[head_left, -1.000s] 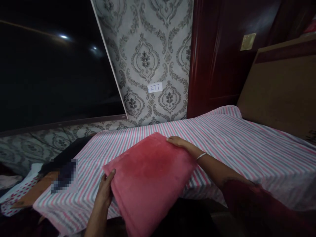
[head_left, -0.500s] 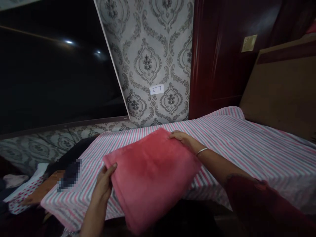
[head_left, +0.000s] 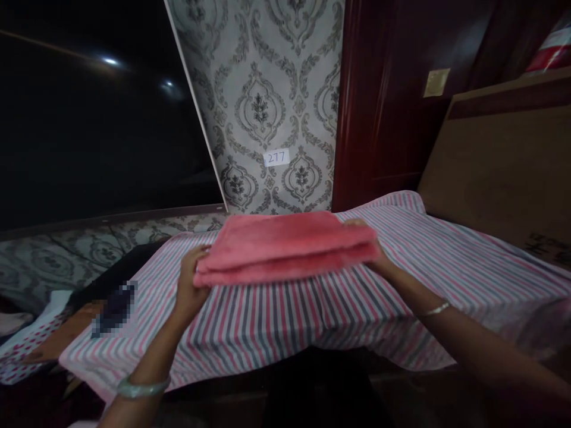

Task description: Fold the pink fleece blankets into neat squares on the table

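Observation:
A folded pink plush cloth (head_left: 285, 245) is held level just above a surface covered by a pink, grey and white striped sheet (head_left: 446, 267). My left hand (head_left: 191, 285) grips its left end, fingers wrapped under and thumb on the edge. My right hand (head_left: 373, 252) holds the right end from below, with only the fingertips showing over the cloth. Both wrists wear a bangle.
A wall with grey patterned wallpaper and a small label reading 277 (head_left: 276, 157) stands behind. A dark panel (head_left: 98, 125) leans at the left, dark red wood (head_left: 383, 107) and a brown board (head_left: 499, 166) at the right. Dotted fabric (head_left: 27, 351) lies at lower left.
The pink cloth has been lifted from tilting over the near edge and carried forward, away from me, now held level over the striped sheet. Both arms have stretched out.

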The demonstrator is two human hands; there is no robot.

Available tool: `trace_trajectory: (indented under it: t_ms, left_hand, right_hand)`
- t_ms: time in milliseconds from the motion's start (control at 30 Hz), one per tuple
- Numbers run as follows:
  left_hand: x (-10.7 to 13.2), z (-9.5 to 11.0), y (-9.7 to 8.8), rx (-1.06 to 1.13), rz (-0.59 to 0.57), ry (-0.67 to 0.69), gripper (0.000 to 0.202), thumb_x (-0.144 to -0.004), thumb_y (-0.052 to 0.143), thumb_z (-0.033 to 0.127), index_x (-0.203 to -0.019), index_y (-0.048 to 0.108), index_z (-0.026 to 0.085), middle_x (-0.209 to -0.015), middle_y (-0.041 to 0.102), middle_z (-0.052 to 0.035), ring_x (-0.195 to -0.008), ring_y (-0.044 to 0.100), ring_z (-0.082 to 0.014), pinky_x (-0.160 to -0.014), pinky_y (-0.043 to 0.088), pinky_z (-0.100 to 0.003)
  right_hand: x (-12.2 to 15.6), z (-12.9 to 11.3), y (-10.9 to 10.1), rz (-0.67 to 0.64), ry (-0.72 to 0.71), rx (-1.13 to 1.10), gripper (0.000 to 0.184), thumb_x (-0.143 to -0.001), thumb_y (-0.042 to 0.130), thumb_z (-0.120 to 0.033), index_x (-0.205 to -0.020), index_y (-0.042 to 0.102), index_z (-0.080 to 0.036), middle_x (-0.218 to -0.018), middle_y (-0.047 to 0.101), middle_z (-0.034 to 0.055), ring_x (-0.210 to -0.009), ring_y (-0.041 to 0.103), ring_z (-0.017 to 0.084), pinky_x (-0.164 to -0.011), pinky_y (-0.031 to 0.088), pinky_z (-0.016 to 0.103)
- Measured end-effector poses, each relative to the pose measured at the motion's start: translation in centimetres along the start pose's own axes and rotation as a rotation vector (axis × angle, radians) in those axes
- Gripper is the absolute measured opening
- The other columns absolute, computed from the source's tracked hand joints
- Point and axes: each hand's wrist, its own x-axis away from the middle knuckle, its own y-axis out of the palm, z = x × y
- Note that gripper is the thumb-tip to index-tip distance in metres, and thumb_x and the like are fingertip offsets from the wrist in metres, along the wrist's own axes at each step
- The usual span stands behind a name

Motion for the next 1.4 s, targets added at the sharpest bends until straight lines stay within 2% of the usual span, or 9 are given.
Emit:
trace_trajectory:
  t_ms: [100, 167, 333, 500, 700, 867, 1100, 1267, 1400]
  left_hand:
    - [6.1, -3.9, -0.1, -0.025, -0.182, -0.307, 0.037, -0.051, 0.076, 0.011, -0.086, 0.071, 0.023, -0.114, 0.065, -0.0089, -0.119, 0.055, -0.0307, -0.113, 0.034, -0.04]
    - [8.9, -5.1, -0.3, -0.022, -0.204, -0.491, 0.032, -0.055, 0.071, 0.011, -0.084, 0.072, 0.024, -0.109, 0.067, -0.0081, -0.115, 0.058, -0.029, -0.112, 0.035, -0.038]
    - [10.0, -4.3, -0.4, -0.047, 0.023, -0.627, 0.022, -0.071, 0.062, 0.024, -0.092, 0.071, 0.022, -0.094, 0.069, -0.0052, -0.092, 0.064, -0.0222, -0.093, 0.047, -0.033]
    - [10.6, -2.1, 1.1, -0.15, 0.081, -0.541, 0.028, -0.075, 0.063, 0.043, -0.089, 0.07, 0.02, -0.089, 0.068, -0.0053, -0.083, 0.061, -0.0211, -0.077, 0.047, -0.031]
    - [12.8, -1.9, 2.5, -0.158, 0.117, -0.585, 0.036, -0.069, 0.072, 0.046, -0.094, 0.069, 0.019, -0.089, 0.066, -0.0048, -0.084, 0.06, -0.0212, -0.078, 0.046, -0.031]
    - [12.7, -3.0, 2.0, -0.085, -0.013, -0.531, 0.042, -0.068, 0.074, 0.038, -0.106, 0.068, 0.021, -0.105, 0.063, -0.0057, -0.096, 0.058, -0.0207, -0.091, 0.044, -0.033]
    - [11.5, -3.1, 1.2, 0.043, -0.153, -0.561, 0.033, -0.068, 0.073, 0.037, -0.097, 0.07, 0.021, -0.111, 0.061, -0.0063, -0.109, 0.055, -0.0221, -0.099, 0.04, -0.033]
    - [11.5, -3.0, 1.1, 0.097, -0.043, -0.59, 0.025, -0.071, 0.071, 0.043, -0.081, 0.069, 0.02, -0.114, 0.059, -0.0066, -0.111, 0.054, -0.0231, -0.098, 0.042, -0.033]
    - [11.8, -2.9, 1.2, 0.036, -0.174, -0.539, 0.027, -0.071, 0.073, 0.042, -0.086, 0.072, 0.021, -0.117, 0.056, -0.0082, -0.119, 0.051, -0.0254, -0.104, 0.038, -0.035]
  right_hand:
    - [5.9, 5.3, 0.4, -0.073, -0.02, 0.045, 0.016, -0.078, 0.052, -0.037, -0.075, 0.062, -0.024, -0.088, 0.062, 0.0067, -0.092, 0.058, 0.025, -0.092, 0.047, 0.042]
    - [8.5, 7.5, 0.2, -0.133, -0.052, 0.067, 0.019, -0.078, 0.053, -0.037, -0.085, 0.065, -0.024, -0.098, 0.064, 0.0079, -0.098, 0.059, 0.025, -0.094, 0.047, 0.042]
    - [10.6, 7.9, -1.1, -0.051, 0.158, 0.137, 0.031, -0.082, 0.049, -0.041, -0.1, 0.067, -0.022, -0.101, 0.069, 0.0087, -0.098, 0.063, 0.026, -0.091, 0.049, 0.041]
    - [12.7, 6.7, -0.5, 0.046, 0.194, 0.23, 0.04, -0.085, 0.047, -0.051, -0.103, 0.068, -0.021, -0.109, 0.07, 0.0103, -0.104, 0.063, 0.028, -0.093, 0.048, 0.043]
    - [15.4, 3.4, 0.4, 0.171, -0.129, 0.445, 0.038, -0.095, 0.042, -0.046, -0.116, 0.065, -0.023, -0.113, 0.067, 0.011, -0.109, 0.059, 0.028, -0.098, 0.045, 0.047]
    - [15.5, 0.1, 3.7, -0.033, -0.44, 0.529, 0.038, -0.092, 0.055, -0.038, -0.127, 0.061, -0.024, -0.126, 0.062, 0.011, -0.121, 0.053, 0.03, -0.107, 0.038, 0.051]
    - [14.7, -1.2, 9.5, -0.36, -0.471, 0.59, 0.055, -0.089, 0.053, -0.022, -0.144, 0.049, -0.027, -0.145, 0.052, 0.0081, -0.134, 0.044, 0.029, -0.113, 0.033, 0.053]
    - [14.9, -0.6, 11.1, -0.348, -0.426, 0.636, 0.055, -0.088, 0.052, -0.018, -0.142, 0.052, -0.028, -0.141, 0.056, 0.0075, -0.129, 0.048, 0.029, -0.107, 0.037, 0.052]
    - [15.4, -0.2, 11.4, -0.31, -0.422, 0.631, 0.051, -0.09, 0.049, -0.018, -0.141, 0.053, -0.028, -0.141, 0.057, 0.0054, -0.129, 0.05, 0.028, -0.108, 0.035, 0.051]
